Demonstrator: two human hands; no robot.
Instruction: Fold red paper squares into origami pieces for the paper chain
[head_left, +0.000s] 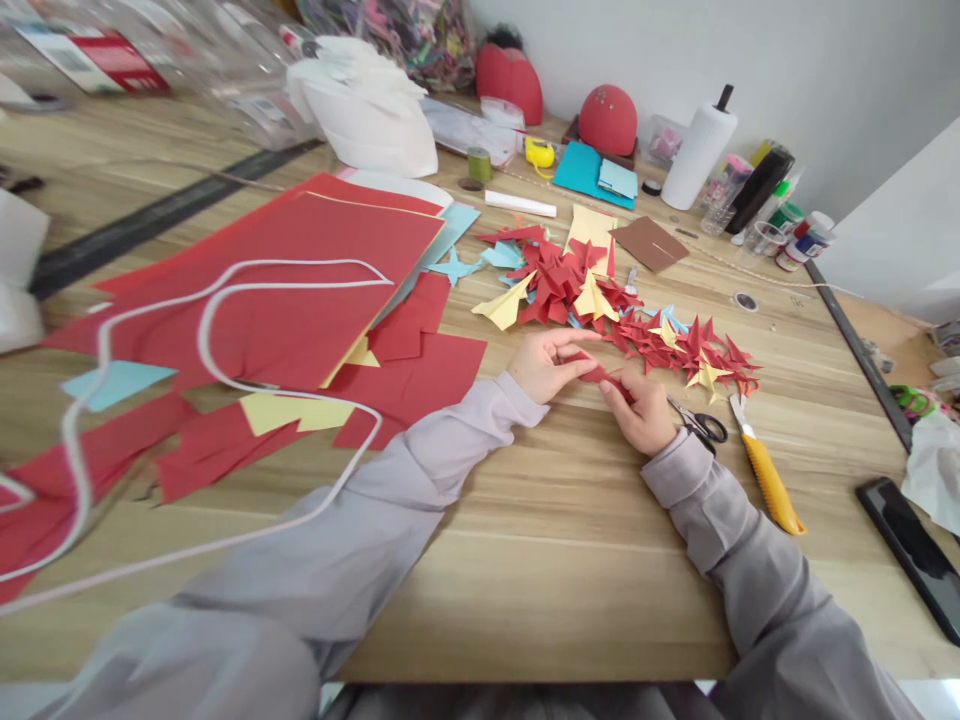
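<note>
Between my two hands is a small folded piece of red paper. My left hand pinches its left end between thumb and fingers, with the index finger stretched out above it. At the other end, my right hand grips it with thumb and curled fingers. Just beyond the hands lies a heap of folded paper shapes, mostly red with some yellow and blue. A row of small red paper stars runs to the right of it. Black-handled scissors lie partly behind my right hand.
Large red paper sheets cover the left, with a white cable across them. A yellow-handled knife and a black phone lie to the right. Bottles and a white paper roll stand at the back.
</note>
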